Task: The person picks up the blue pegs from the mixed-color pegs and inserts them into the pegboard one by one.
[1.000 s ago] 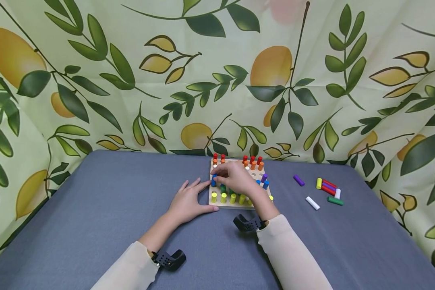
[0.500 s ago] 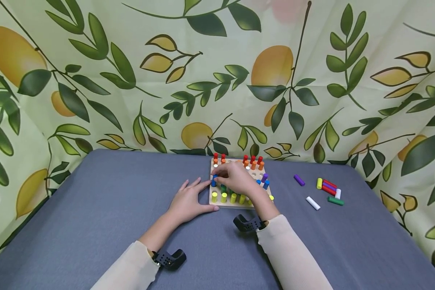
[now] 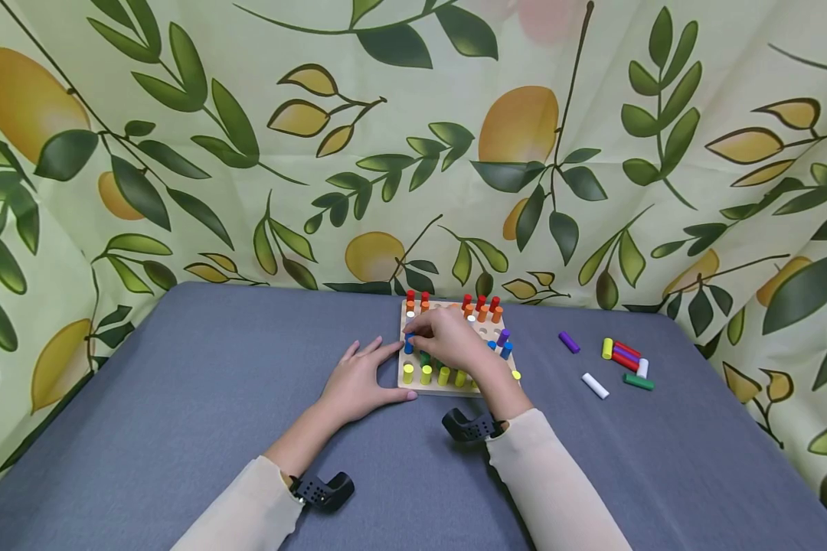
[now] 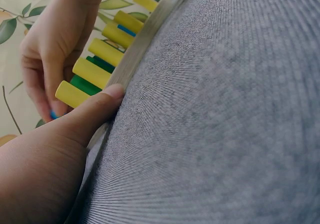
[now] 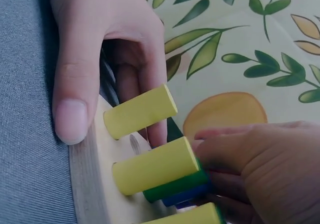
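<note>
A wooden pegboard (image 3: 448,392) holds upright coloured pegs, with yellow pegs (image 3: 443,376) along its front row. My right hand (image 3: 448,337) is over the board and pinches a blue peg (image 3: 409,347) near the left edge between thumb and fingers. In the left wrist view only the blue peg's tip (image 4: 53,115) shows at the fingertips; whether it sits in a hole is hidden. My left hand (image 3: 361,386) lies spread at the front left corner. Its thumb presses the board's front edge, and its fingers reach along the left side. Green pegs (image 5: 172,186) stand behind the yellow row.
On the grey cloth (image 3: 248,360) to the right lie loose pegs: a purple one (image 3: 568,342), a white one (image 3: 595,386), a green one (image 3: 638,382) and several more in a cluster. A leaf-patterned curtain (image 3: 413,184) hangs behind the table.
</note>
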The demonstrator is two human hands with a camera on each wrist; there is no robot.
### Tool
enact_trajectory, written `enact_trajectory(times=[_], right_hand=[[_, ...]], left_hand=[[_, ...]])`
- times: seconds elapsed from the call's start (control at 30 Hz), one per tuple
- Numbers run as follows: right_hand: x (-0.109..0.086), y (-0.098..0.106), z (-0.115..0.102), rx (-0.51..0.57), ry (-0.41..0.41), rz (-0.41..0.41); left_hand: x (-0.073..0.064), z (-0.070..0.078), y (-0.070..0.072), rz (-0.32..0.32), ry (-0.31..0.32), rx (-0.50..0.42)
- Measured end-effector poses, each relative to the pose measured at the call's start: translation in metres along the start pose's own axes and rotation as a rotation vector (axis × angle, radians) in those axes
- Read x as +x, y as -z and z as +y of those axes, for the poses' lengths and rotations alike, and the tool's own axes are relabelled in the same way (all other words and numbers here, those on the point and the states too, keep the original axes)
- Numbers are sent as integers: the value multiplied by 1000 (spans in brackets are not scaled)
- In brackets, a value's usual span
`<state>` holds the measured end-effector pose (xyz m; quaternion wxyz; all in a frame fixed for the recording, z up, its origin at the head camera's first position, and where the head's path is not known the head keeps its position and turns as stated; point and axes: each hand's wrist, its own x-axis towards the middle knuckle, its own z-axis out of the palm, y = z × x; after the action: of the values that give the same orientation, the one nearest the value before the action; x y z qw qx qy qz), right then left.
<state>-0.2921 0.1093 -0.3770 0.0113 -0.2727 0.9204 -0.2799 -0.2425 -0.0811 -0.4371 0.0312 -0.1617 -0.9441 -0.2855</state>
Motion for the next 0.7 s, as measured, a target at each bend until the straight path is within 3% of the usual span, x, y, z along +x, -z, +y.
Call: enact_trajectory(times=[0.43, 0.7], right_hand=[[-1, 0, -10, -32, -10, -23], [-11, 14, -15, -79, 19, -41]], left_hand=[[-1, 1, 5, 8, -2, 1], [-4, 3, 1, 1, 17, -8]])
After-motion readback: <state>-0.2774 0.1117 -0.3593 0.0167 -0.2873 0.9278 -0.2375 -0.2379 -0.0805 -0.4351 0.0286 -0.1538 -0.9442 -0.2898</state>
